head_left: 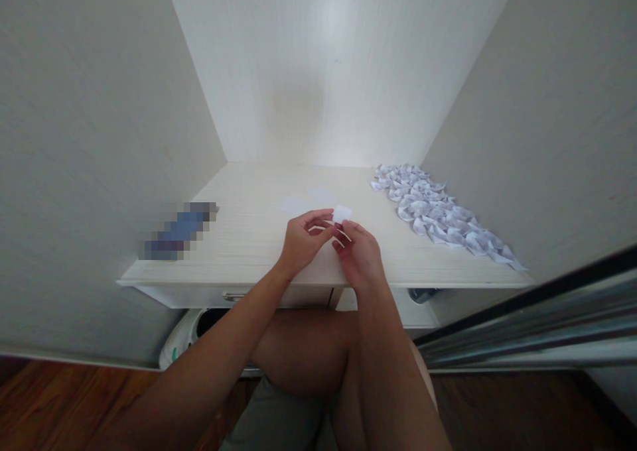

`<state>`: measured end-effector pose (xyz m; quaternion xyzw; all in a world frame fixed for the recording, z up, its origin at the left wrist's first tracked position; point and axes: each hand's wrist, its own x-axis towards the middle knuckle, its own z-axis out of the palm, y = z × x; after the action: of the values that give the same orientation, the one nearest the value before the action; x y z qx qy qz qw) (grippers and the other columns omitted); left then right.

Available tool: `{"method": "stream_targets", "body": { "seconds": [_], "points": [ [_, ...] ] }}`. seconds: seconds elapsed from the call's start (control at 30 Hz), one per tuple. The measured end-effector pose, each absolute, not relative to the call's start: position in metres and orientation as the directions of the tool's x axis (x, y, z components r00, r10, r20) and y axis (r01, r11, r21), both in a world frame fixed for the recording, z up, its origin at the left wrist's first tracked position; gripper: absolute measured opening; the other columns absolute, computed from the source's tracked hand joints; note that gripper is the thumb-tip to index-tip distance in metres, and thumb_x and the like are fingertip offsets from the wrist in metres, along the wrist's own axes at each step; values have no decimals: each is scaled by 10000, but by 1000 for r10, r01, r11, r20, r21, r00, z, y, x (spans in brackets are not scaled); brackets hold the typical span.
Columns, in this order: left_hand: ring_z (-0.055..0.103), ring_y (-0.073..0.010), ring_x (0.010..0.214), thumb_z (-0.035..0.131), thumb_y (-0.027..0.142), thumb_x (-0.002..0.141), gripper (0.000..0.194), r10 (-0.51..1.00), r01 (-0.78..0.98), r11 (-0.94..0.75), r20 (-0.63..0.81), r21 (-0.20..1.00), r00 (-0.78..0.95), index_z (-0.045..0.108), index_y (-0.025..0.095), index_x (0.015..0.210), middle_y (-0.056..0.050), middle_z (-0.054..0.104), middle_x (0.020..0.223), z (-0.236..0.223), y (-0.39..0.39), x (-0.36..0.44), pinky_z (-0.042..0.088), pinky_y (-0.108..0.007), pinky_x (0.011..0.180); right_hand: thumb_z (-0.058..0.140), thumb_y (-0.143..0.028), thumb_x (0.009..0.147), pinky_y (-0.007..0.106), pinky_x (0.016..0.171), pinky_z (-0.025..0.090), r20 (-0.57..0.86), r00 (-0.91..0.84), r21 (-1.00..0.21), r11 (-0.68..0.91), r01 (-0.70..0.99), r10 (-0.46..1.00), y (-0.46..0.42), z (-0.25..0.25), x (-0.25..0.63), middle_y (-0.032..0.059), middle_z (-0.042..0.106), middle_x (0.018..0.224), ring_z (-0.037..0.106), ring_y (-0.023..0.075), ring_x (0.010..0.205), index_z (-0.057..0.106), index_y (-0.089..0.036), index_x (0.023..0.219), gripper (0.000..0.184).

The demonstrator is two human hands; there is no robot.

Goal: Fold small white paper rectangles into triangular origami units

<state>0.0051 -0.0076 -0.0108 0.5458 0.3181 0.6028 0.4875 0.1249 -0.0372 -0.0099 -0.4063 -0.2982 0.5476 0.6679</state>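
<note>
A small white slip of paper (342, 213) is held up over the middle of the desk (249, 239). My right hand (360, 252) pinches its lower edge between thumb and fingers. From the other side, my left hand (304, 240) meets the slip with its index finger at the left edge, thumb and middle finger curled in close to the right fingertips. Behind my hands, flat white paper slips (293, 203) lie on the desktop, hard to tell from its pale surface. Several folded white paper pieces (435, 215) spread in rows along the desk's right side.
A pixelated bluish object (179, 231) lies at the desk's left edge. Pale panels (318, 73) enclose the desk at the back and sides. Under the desktop are a drawer with a metal handle (233, 297), a dark object (423, 295) on a shelf, and a white-and-black item (182, 338).
</note>
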Motion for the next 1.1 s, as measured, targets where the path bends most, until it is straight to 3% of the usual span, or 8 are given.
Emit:
{"method": "stream_targets", "body": {
  "seconds": [0.2,0.4,0.57,0.87,1.1],
  "points": [
    [682,-147,764,806,266,787,229,858,-136,-504,513,853,34,813,195,1005,-56,764,926,-10,-12,6,564,-266,676,771,-272,748,347,881,581,-28,107,-711,56,-701,994,-39,-8,113,34,782,937,725,209,938,724,-225,815,95],
    [711,-156,792,788,247,802,200,825,-95,-560,565,823,31,819,191,991,-67,785,954,-12,-11,6,590,-266,685,756,-203,783,286,815,576,-66,95,-641,31,-767,993,-39,-7,116,16,776,884,699,160,831,759,-202,818,35],
    [726,-163,800,732,244,837,169,809,-2,-587,587,809,-7,819,192,972,-61,793,914,-11,-12,6,600,-255,663,763,-180,792,261,731,549,-71,170,-644,85,-761,983,-39,-9,110,-2,743,785,650,127,721,743,-194,758,42],
    [726,-167,794,650,272,918,177,793,173,-600,609,781,2,802,187,955,-60,792,912,-10,-17,6,614,-282,724,810,-236,762,302,792,560,3,232,-702,167,-692,973,-37,-12,104,-12,700,703,627,129,687,686,-192,674,159],
    [740,-197,802,711,311,861,191,873,77,-487,488,870,19,802,163,941,-82,800,918,-13,-13,6,604,-302,709,838,-314,725,325,786,564,25,312,-731,230,-642,950,-32,-23,102,-17,696,701,629,138,696,654,-202,682,219]
  ]
}}
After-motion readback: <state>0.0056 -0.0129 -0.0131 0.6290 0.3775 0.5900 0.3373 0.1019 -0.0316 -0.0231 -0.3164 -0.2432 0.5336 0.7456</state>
